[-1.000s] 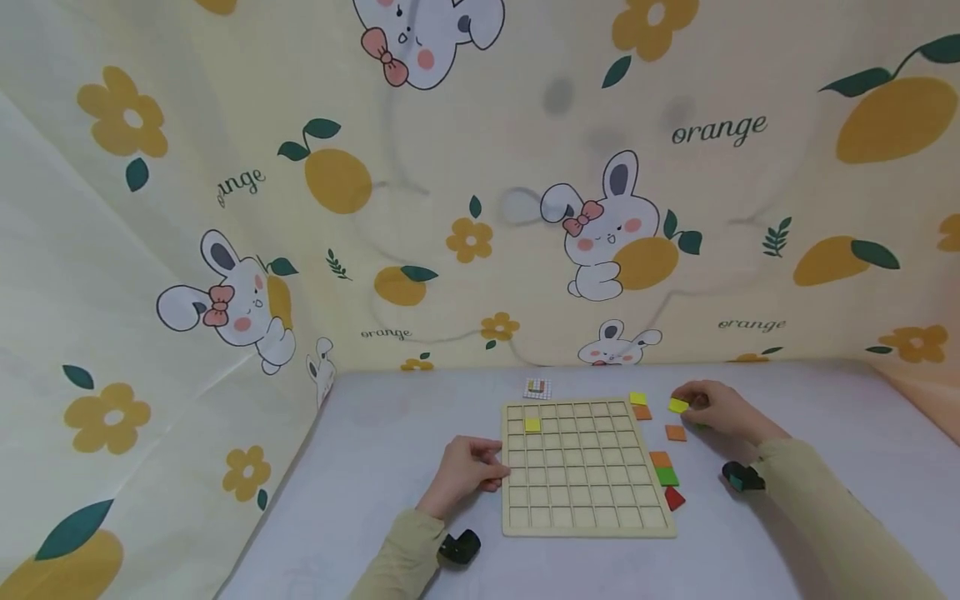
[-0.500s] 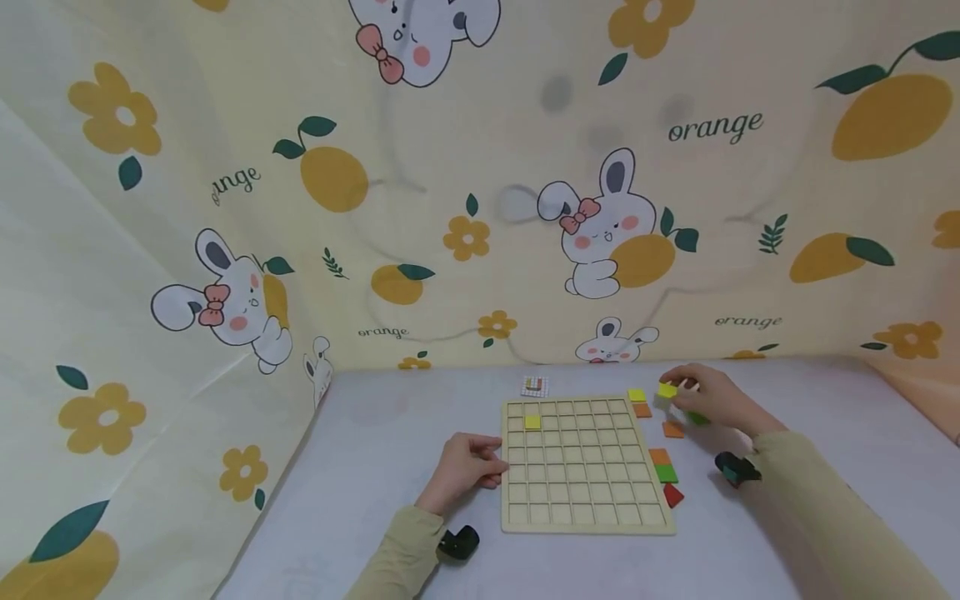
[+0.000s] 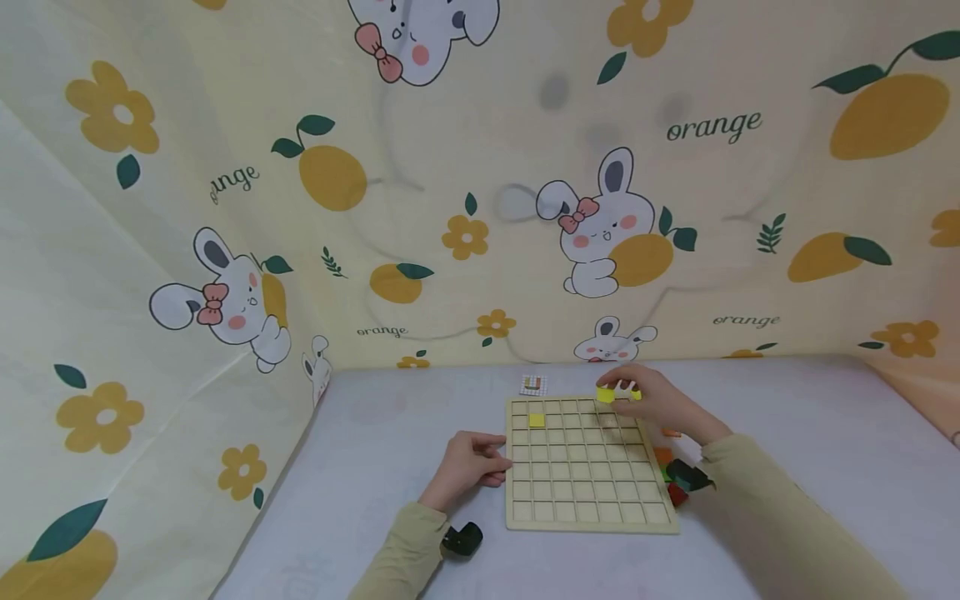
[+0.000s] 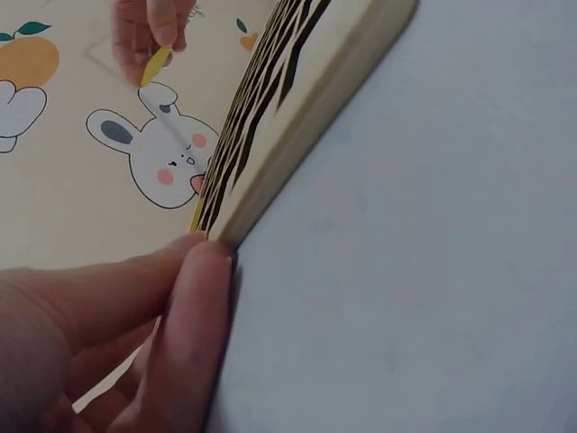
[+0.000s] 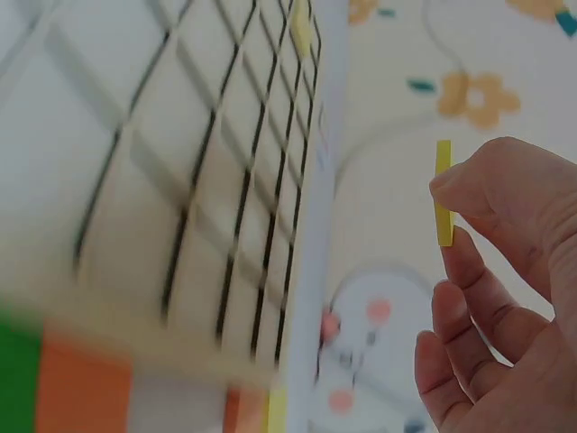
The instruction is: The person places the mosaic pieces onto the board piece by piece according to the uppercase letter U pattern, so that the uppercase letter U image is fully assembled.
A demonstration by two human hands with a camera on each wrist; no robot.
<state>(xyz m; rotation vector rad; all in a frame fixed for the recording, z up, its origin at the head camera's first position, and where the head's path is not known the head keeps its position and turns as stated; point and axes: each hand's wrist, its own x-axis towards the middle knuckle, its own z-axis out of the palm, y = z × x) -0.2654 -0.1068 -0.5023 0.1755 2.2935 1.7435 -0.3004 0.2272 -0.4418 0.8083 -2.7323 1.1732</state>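
A pale wooden grid board [image 3: 581,467] lies on the table. My left hand [image 3: 468,468] holds its left edge; in the left wrist view the thumb and a finger of that hand [image 4: 135,334] meet at the board's edge [image 4: 311,135]. Over the board's far right part, my right hand [image 3: 667,407] pinches a thin yellow square tile [image 3: 605,395]. The right wrist view shows this tile [image 5: 444,194] edge-on between thumb and index finger, clear of the board, the other fingers loosely bent. Another yellow tile [image 3: 537,421] sits in a cell near the board's far left corner.
Beyond the board lies a small card [image 3: 533,385] with a coloured grid pattern. Along the right edge are orange [image 3: 663,455], green [image 5: 18,374] and red tiles [image 3: 677,496], partly hidden by my right arm. A printed cloth [image 3: 450,208] hangs behind the table.
My right hand has lifted the yellow tile from the right side and carried it left over the board. The left hand stays at the board's edge.
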